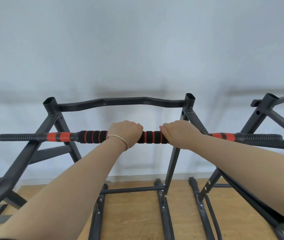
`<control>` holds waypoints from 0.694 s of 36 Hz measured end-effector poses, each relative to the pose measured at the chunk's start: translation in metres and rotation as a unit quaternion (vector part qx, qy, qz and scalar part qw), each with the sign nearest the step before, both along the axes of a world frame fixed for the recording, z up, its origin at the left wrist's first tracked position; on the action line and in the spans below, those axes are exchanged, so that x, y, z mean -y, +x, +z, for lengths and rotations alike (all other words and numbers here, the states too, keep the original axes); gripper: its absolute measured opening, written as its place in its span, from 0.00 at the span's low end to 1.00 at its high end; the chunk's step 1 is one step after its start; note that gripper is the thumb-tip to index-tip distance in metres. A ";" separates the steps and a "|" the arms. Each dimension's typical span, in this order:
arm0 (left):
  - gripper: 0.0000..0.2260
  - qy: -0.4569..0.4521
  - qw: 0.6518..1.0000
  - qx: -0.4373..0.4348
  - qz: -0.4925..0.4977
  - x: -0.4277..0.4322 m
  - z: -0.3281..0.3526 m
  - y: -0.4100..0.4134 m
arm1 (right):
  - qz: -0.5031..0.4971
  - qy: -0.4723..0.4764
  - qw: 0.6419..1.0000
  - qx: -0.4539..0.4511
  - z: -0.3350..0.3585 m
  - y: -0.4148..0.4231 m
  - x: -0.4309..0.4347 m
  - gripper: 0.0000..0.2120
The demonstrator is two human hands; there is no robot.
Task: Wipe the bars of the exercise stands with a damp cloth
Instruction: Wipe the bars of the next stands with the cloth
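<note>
Black-and-orange padded bar [91,136] lay across dark exercise stand [120,101], left hand [125,131] beside right hand [179,131], fingers [137,127] of both gripped the bar

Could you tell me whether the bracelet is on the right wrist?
No, the gold bracelet is on the wrist of the left hand gripping the foam-padded bar.

Illumination is bright, even and diffuse. The stand [120,101] before me casts faint, blurred shadows on the wall [137,49]. Wide-angle distortion bows lines toward the edges; detail is soft.
</note>
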State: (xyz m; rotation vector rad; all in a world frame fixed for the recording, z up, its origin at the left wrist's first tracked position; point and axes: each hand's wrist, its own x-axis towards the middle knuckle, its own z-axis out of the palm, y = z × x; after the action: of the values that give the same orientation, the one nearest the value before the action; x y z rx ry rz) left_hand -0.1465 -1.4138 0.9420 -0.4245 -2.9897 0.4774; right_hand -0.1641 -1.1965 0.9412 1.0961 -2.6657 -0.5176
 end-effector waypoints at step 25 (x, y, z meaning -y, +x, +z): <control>0.07 0.017 0.998 -0.063 0.011 -0.003 -0.013 0.010 | -0.065 0.003 0.998 0.016 -0.002 0.005 0.041 0.08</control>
State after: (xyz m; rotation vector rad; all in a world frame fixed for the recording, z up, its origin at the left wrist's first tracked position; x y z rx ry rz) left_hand -0.1370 -1.4110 0.9285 -0.3466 -2.8790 0.4361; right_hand -0.1587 -1.2376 0.9397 0.9456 -2.7774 -0.5358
